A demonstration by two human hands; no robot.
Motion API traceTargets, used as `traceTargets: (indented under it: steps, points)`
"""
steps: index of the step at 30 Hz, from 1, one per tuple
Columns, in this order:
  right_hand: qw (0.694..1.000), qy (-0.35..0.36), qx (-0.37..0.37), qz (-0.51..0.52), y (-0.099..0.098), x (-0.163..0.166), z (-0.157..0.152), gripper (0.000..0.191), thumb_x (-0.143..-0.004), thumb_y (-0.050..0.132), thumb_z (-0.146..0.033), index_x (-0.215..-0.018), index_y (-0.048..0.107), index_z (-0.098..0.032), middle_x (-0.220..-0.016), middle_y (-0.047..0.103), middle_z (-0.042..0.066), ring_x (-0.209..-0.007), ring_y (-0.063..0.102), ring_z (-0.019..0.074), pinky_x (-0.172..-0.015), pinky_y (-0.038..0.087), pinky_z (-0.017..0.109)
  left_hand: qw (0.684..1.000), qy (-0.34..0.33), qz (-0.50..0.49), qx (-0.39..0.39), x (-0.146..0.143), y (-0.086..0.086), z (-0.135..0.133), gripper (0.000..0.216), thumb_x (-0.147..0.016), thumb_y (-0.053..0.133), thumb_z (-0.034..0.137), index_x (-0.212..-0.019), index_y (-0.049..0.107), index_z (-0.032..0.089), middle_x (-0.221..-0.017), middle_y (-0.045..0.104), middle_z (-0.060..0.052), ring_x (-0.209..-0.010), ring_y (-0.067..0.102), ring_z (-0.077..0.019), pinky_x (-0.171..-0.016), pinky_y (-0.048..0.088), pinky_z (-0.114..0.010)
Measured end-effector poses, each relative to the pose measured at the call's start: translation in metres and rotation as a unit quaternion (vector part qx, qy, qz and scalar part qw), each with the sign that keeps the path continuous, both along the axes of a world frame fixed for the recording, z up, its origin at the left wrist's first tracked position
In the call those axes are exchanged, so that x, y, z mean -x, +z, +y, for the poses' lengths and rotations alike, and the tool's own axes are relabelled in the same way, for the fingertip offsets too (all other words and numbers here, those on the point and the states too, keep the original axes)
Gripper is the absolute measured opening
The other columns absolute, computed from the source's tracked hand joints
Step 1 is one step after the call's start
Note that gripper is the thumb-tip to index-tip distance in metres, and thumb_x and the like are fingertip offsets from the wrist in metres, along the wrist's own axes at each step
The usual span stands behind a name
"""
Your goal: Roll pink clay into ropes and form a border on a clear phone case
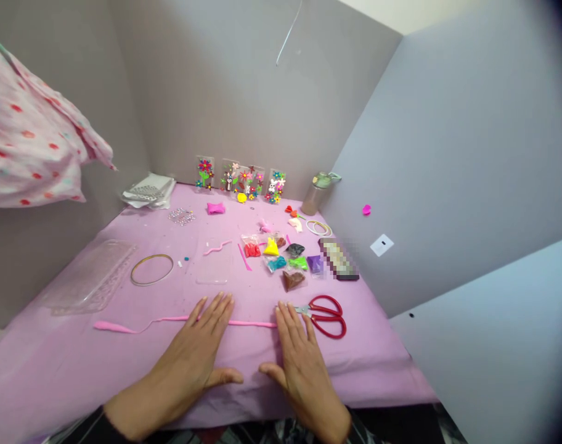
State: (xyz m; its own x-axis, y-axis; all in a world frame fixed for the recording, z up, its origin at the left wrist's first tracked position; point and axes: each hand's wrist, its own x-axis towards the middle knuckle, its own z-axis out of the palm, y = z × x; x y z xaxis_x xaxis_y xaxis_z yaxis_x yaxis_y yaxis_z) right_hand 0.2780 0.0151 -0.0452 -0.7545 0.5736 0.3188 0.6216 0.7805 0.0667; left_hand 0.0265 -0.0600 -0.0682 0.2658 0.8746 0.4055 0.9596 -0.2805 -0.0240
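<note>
A long, thin strand of pink clay (pixel 251 324) runs sideways across the pink cloth near the front. It thickens into a blunt lump at its left end. My left hand (pixel 195 345) lies flat over the strand's middle, fingers stretched out and thumb pointing right. Over the strand's right end rests my right hand (pixel 300 354), also flat, its thumb spread to the left. Red-handled scissors (pixel 329 317) lie just right of my right fingers, their blades partly hidden by the hand. The clay directly under both hands is hidden.
Several clay packets (pixel 294 280) lie mid-table, beside a clear plastic case (pixel 211 271). A bangle (pixel 151 270) and plastic sheets (pixel 91 271) are on the left. Decorated cards (pixel 275 185) and a bottle (pixel 315 194) stand at the back. A dark-edged, blurred object (pixel 339 259) lies right.
</note>
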Motion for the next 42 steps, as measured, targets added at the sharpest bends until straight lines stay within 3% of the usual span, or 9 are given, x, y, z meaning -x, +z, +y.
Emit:
traceTargets:
  steps: [5,10,13,17,19,26,34,39,42]
  points:
    - [0.999,0.021,-0.022,-0.019,-0.004,-0.008,-0.011,0.101,-0.095,0.038,-0.073,-0.163,0.011,-0.003,-0.162,0.038,0.021,-0.153,0.031,0.0338,-0.119,0.031,0.055,1.0,0.016,-0.001,-0.017,0.005,-0.002,-0.029,0.127,-0.078,0.037,0.092,-0.163,-0.006,0.008,-0.152,0.054,-0.023,-0.14,0.05,-0.0351,-0.119,0.023,-0.048]
    - [0.999,0.039,-0.019,-0.029,-0.006,-0.016,-0.027,0.097,-0.097,0.039,-0.072,-0.162,0.019,-0.002,-0.161,0.041,0.02,-0.153,0.032,0.0325,-0.116,0.035,0.054,1.0,-0.008,0.002,0.0,0.001,-0.003,-0.064,0.125,-0.077,0.031,0.094,-0.163,0.01,0.007,-0.156,0.048,-0.022,-0.146,0.044,-0.0312,-0.126,0.012,-0.044]
    - [0.999,0.033,-0.009,-0.015,0.002,-0.007,-0.027,0.096,-0.096,0.044,-0.07,-0.161,0.021,-0.003,-0.162,0.038,0.02,-0.155,0.027,0.0322,-0.119,0.033,0.055,1.0,0.011,0.006,0.01,0.003,-0.003,-0.052,0.121,-0.079,0.035,0.091,-0.163,0.011,0.008,-0.157,0.047,-0.021,-0.146,0.044,-0.0302,-0.126,0.009,-0.043]
    - [0.997,0.066,0.034,-0.001,0.013,0.037,-0.022,0.094,-0.096,0.049,-0.067,-0.161,0.023,-0.005,-0.167,0.03,0.018,-0.157,0.021,0.0317,-0.122,0.032,0.055,1.0,0.021,0.014,0.002,0.009,-0.008,-0.013,0.108,-0.086,0.036,0.085,-0.162,0.022,0.009,-0.156,0.049,-0.02,-0.147,0.044,-0.0301,-0.125,0.008,-0.044]
    - [0.994,0.094,0.056,0.014,0.014,0.057,-0.023,0.093,-0.097,0.049,-0.067,-0.161,0.024,-0.004,-0.166,0.03,0.018,-0.157,0.022,0.0306,-0.124,0.031,0.054,0.999,0.025,0.025,0.002,0.011,-0.011,-0.009,0.102,-0.09,0.037,0.08,-0.161,0.024,0.009,-0.155,0.05,-0.02,-0.146,0.045,-0.03,-0.125,0.009,-0.045]
    - [0.978,0.195,0.072,0.013,0.008,0.048,-0.047,0.092,-0.097,0.043,-0.07,-0.159,0.03,-0.003,-0.166,0.032,0.015,-0.157,0.022,0.028,-0.124,0.034,0.05,0.999,0.008,0.029,-0.016,0.01,-0.005,-0.071,0.104,-0.09,0.049,0.075,-0.163,0.015,0.009,-0.153,0.054,-0.019,-0.143,0.046,-0.0296,-0.127,0.01,-0.045]
    - [0.988,0.138,0.069,-0.004,0.011,0.076,-0.024,0.095,-0.095,0.047,-0.071,-0.156,0.033,0.001,-0.164,0.032,0.023,-0.155,0.026,0.0346,-0.123,0.032,0.059,0.997,0.032,0.049,-0.053,0.026,-0.003,-0.037,0.094,-0.099,0.033,0.068,-0.163,-0.003,0.009,-0.146,0.06,-0.02,-0.133,0.057,-0.031,-0.122,0.017,-0.046]
    - [0.982,0.173,0.07,-0.01,0.01,0.059,-0.042,0.103,-0.093,0.043,-0.077,-0.159,0.026,0.0,-0.167,0.025,0.02,-0.157,0.02,0.0323,-0.122,0.036,0.055,0.999,0.017,0.038,-0.023,0.023,-0.002,-0.074,0.106,-0.089,0.042,0.08,-0.164,0.012,0.011,-0.15,0.058,-0.017,-0.137,0.054,-0.0298,-0.126,0.014,-0.043]
    - [0.982,0.172,0.084,-0.003,0.012,0.059,-0.045,0.103,-0.093,0.043,-0.077,-0.159,0.027,-0.001,-0.168,0.024,0.02,-0.157,0.021,0.0323,-0.122,0.035,0.055,0.999,0.021,0.038,-0.026,0.023,-0.001,-0.078,0.104,-0.09,0.042,0.079,-0.164,0.015,0.011,-0.147,0.06,-0.018,-0.136,0.055,-0.0297,-0.126,0.013,-0.043]
